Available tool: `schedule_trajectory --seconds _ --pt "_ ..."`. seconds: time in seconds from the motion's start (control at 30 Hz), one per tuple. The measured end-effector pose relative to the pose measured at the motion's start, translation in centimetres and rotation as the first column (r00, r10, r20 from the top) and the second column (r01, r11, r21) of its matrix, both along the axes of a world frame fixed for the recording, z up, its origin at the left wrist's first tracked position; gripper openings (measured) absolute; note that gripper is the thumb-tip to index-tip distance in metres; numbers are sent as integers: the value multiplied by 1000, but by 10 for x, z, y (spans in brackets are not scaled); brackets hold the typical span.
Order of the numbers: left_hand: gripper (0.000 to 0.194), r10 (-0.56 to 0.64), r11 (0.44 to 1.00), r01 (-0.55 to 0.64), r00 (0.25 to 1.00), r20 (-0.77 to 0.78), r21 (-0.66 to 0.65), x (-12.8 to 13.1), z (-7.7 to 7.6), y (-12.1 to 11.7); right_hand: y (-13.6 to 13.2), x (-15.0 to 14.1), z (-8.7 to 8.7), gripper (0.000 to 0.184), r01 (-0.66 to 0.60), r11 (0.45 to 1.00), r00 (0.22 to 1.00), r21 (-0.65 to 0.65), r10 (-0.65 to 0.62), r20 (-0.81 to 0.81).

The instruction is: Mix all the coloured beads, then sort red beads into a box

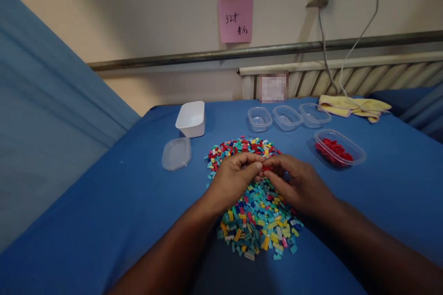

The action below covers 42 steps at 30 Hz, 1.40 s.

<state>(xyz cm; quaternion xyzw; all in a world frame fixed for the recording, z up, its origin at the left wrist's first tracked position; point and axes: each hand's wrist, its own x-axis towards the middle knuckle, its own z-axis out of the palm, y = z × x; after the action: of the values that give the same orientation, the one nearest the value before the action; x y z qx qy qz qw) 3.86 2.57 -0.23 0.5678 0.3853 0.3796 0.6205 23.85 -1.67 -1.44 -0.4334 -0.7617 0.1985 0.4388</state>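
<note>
A wide pile of small toy bricks (pixel 259 230) in many colours spreads over the blue surface, with both my hands above it. My left hand (pixel 237 175) and my right hand (pixel 294 182) meet fingertip to fingertip, thumbs and fingers pinched together. Between the fingertips shows a bit of a red toy brick (pixel 266 169), mostly covered by the fingers. Whether it is one brick or more I cannot tell. To the right stands a clear plastic tub (pixel 360 154) holding many red bricks (pixel 335 150).
Three clear tubs, a left one (pixel 259 120), a middle one (pixel 287 119) and a right one (pixel 314 116), line the back. At left are a white container (pixel 191 122) and a clear lid (pixel 176 154). A yellow cloth (pixel 353 107) lies back right under a cable (pixel 360 37).
</note>
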Motion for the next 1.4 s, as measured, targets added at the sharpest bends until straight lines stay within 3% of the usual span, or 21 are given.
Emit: schedule_trajectory --seconds 0.07,0.23,0.4,0.67,0.77,0.87,1.1,1.2,1.3,1.37,1.4 --pt "20 30 1000 -29 999 12 -11 0 -3 -1 1 -3 -3 12 18 1000 1000 0 -18 4" --pt "21 37 985 -23 996 -81 169 -5 -2 -4 0 -6 -8 14 32 999 999 4 -32 23" --pt "31 71 962 -25 984 -161 272 -2 -4 -7 0 -10 -7 14 19 1000 999 -18 -18 40" --pt "54 86 890 100 920 -381 444 2 3 -20 0 -14 -7 13 82 989 981 -124 -102 -162" --pt "62 82 843 195 874 -478 501 2 6 -25 3 -14 -9 13 -5 954 908 -301 -122 -401" --pt "68 89 792 276 830 -550 544 4 6 -27 6 -14 -8 24 -107 891 796 -441 -189 -575" --pt "81 103 703 415 744 -660 578 10 8 -33 5 -20 2 38 -134 802 723 -583 -323 -611" --pt "67 184 653 373 766 -616 659 -1 12 -26 8 -7 14 34 3 824 792 -566 -348 -502" --pt "40 316 547 292 796 -516 785 -18 13 -9 9 32 34 25 337 879 866 -339 -430 -254" --pt "39 323 489 328 793 -517 808 -27 10 1 8 68 44 24 544 832 838 -105 -544 27" --pt "41 306 470 371 782 -543 801 -29 7 4 7 86 46 24 628 778 767 -13 -616 178"
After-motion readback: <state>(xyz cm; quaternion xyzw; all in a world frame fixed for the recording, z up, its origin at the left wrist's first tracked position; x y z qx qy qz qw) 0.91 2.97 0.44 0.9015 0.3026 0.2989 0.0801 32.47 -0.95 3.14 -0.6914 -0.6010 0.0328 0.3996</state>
